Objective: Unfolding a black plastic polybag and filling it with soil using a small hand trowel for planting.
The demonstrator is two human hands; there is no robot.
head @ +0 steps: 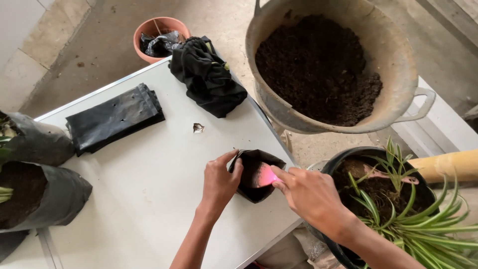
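Note:
A small black plastic grow bag (255,175) stands open on the white table (149,184) near its right edge. My left hand (220,180) pinches the bag's left rim and holds it open. My right hand (307,193) grips a pink scoop (267,175) whose tip is inside the bag's mouth. How much soil the bag holds is hidden.
A large worn basin of dark soil (318,65) sits beyond the table's right edge. A black pot with a green spiky plant (398,209) is at the right. A stack of flat black bags (113,117), a crumpled black bundle (206,74), two filled bags (35,179) and a terracotta pot (160,37) are around.

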